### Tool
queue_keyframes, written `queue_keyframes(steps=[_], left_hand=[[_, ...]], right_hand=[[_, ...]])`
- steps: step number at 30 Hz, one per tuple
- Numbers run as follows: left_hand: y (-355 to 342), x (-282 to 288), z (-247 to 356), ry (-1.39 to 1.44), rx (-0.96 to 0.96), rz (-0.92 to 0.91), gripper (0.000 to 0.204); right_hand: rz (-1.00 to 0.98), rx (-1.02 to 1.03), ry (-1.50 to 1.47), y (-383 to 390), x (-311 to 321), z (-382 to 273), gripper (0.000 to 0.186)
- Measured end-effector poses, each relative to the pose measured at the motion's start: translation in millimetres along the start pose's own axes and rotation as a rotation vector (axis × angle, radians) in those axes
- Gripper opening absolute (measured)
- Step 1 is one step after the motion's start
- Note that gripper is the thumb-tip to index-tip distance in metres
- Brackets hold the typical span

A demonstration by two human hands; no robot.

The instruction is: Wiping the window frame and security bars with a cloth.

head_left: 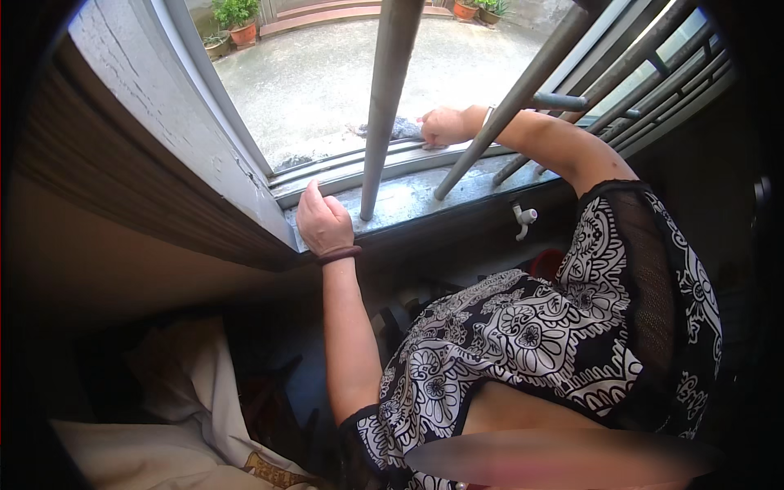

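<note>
My right arm reaches between the metal window bars (pixel 387 106). At its end my right hand (pixel 443 128) is closed at the window's lower track (pixel 327 169), with what looks like a crumpled dark grey rag (pixel 403 128) beside and under its fingers. Lower down and to the left, my left hand (pixel 325 219) rests at the inner sill (pixel 402 196), near the white window frame (pixel 188 139). Its fingers are curled, and their tips are hidden, so anything inside them does not show. A dark bracelet (pixel 339 254) circles that wrist.
More bars (pixel 653 73) slant across the right side. A white tap (pixel 523 219) juts out below the sill, with a red container (pixel 545 264) near it. Beige cloth (pixel 192 384) hangs at lower left. Outside lies concrete ground (pixel 302 73) with potted plants (pixel 242 31).
</note>
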State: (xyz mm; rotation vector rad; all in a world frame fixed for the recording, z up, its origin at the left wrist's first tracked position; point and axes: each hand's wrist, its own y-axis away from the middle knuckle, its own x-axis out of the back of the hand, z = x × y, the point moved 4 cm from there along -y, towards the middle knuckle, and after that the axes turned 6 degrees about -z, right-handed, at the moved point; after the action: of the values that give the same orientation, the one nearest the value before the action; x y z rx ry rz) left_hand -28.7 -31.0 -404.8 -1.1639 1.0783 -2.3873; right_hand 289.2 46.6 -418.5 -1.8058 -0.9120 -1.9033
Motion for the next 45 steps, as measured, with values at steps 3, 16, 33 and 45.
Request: queue_keyframes(steps=[3,16,33,45], left_hand=[[-1,7,9,-0.033,-0.035,0.011,0.033],[-12,14,24,-0.007,-0.086,0.046,0.032],[-23,-11,11,-0.039,-0.076,0.001,0.029],[-23,2,37,-0.038,-0.163,0.04,0.03]], right_hand=[[-0.006,-0.06,-0.082,-13,31,-30,0.011],[0.145,0.227,-0.176,-77,105,-100,0.019],[-0.372,-0.467,0.17,40,18,19,0.015],[0.337,-0.614,-1.17,47,67,84,0.017]])
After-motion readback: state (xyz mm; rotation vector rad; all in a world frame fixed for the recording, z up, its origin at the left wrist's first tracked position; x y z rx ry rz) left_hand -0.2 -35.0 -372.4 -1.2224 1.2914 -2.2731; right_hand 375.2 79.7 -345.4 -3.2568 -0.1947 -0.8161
